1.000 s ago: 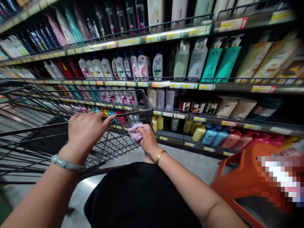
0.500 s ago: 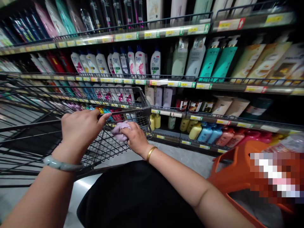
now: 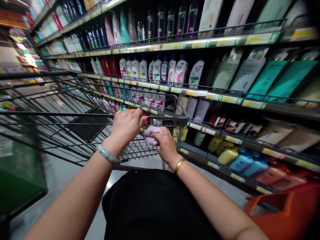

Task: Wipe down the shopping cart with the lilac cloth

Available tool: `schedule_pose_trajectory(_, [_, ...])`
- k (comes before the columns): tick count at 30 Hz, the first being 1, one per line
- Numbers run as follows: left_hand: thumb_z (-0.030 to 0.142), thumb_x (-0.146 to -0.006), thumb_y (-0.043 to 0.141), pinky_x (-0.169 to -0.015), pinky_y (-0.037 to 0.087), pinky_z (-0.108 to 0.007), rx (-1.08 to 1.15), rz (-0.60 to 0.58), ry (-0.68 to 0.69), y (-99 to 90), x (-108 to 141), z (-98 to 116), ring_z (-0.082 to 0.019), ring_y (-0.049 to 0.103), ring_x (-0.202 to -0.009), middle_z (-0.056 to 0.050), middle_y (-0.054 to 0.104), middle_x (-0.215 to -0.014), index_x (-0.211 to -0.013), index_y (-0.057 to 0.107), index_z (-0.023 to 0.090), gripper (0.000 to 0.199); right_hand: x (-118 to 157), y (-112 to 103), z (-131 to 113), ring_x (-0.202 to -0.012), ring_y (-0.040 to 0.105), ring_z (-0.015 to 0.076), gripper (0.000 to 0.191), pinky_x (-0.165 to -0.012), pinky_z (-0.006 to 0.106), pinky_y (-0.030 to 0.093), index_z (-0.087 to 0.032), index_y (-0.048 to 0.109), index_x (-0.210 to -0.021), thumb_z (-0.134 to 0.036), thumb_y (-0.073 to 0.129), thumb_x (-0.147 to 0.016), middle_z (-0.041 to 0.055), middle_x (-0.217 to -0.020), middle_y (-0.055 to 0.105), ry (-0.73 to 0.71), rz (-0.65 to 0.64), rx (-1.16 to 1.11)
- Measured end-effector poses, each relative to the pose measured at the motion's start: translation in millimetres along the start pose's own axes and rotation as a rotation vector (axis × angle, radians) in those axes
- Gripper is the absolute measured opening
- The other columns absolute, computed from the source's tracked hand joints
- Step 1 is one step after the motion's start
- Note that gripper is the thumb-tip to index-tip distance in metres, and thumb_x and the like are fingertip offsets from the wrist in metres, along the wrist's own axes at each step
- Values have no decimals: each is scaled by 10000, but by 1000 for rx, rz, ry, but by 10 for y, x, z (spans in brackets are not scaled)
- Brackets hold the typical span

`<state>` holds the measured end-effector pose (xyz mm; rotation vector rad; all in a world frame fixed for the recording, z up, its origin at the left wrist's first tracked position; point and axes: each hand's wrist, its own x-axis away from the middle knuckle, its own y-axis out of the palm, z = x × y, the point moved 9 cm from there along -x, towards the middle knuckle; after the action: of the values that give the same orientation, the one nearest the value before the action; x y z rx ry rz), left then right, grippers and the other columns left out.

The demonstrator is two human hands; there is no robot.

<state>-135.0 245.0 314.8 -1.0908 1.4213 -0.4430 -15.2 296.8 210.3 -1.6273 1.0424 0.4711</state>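
My left hand [image 3: 127,124] is closed over the top rim of a black wire shopping cart [image 3: 185,117], with a pale jade-like bangle on that wrist. Just right of it, my right hand [image 3: 166,144] grips a crumpled lilac cloth [image 3: 152,135] against the cart's wire side. A gold bangle circles the right wrist. Beyond my hands, the wire mesh of the basket shows, and a dark flat panel [image 3: 88,125] lies in the cart to the left. The fingertips of my left hand are partly hidden behind the rim.
Shelves [image 3: 155,86] of shampoo bottles [image 3: 180,70] run along the far side and right. An orange plastic stool-like object [image 3: 287,213] stands at the lower right. A green box-like surface [image 3: 22,173] is at the left, beside grey floor [image 3: 67,186].
The view has swung left, so the cart, hands and shelves appear farther right. More of the aisle and a green surface show at the left. Both hands keep their holds.
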Motion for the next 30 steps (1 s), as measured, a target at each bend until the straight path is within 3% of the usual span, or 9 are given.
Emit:
schedule_pose_trajectory(3, [451,-1003,423,-889,393,-409,-33,89,-16,-133,47,-176,-283,621,-989,-110,716,-1010,-1048,652,196,346,-326,-194,-228,-1220,512,242,434,-1057,381,486,-304,734,-1239,-104,566,-892,78,-1351,562,-36,77,24])
schedule_pose_trajectory(6, [512,-996,375,-1083,327,-508,-83,225,-40,-140,131,-425,-265,567,-998,-77,694,-988,-899,679,214,437,-441,-103,-259,-1205,517,228,401,-1035,348,486,-333,724,-1266,-154,559,-947,69,-1341,571,-35,41,122])
schedule_pose_trajectory(11, [572,-971,305,-869,363,-443,-54,219,-65,145,161,-655,-241,479,-800,-65,636,-812,-831,658,244,502,-165,279,-191,-1134,530,210,340,-979,316,493,-361,727,-1256,-230,556,-993,48,-1346,584,-73,-107,192])
schedule_pose_trajectory(17, [415,-958,448,-828,326,-437,-9,252,-106,77,188,-593,-242,494,-824,-45,652,-810,-840,642,254,278,-530,-25,-449,-1189,519,215,355,-1075,345,477,-320,745,-1244,-189,589,-954,75,-1331,554,-115,142,106])
schedule_pose_trajectory(20, [411,-982,499,-900,380,-438,154,303,-142,44,282,-624,-244,591,-964,-35,739,-1007,-1016,706,263,256,-465,65,-512,-1134,532,220,319,-1001,357,522,-317,759,-1188,-171,601,-952,74,-1301,577,-169,212,103])
schedule_pose_trajectory(22, [447,-995,513,-1024,399,-451,283,364,-192,44,381,-721,-253,614,-1104,-47,733,-1151,-1018,730,270,281,-291,245,-548,-1073,543,220,263,-927,357,544,-298,773,-1105,-160,604,-959,80,-1271,609,-256,176,109])
schedule_pose_trajectory(24, [459,-996,530,-1210,264,-520,302,442,-258,32,496,-848,-266,574,-1265,-47,689,-1302,-1056,743,301,272,-178,363,-534,-1066,560,222,282,-900,363,556,-270,760,-1087,-104,586,-940,88,-1241,617,-280,123,70])
schedule_pose_trajectory(26, [465,-997,539,-1277,133,-558,305,480,-299,33,579,-960,-265,544,-1331,-36,671,-1345,-1060,742,317,259,-206,298,-547,-1100,572,234,314,-908,395,564,-261,741,-1086,-66,581,-900,95,-1249,587,-271,162,-5])
schedule_pose_trajectory(30, [496,-1000,529,-1285,119,-561,328,496,-346,46,624,-1144,-247,601,-1216,-23,723,-1179,-969,735,292,292,-474,63,-732,-1173,567,261,293,-964,458,553,-264,713,-1114,-99,625,-889,100,-1257,546,-299,338,-57])
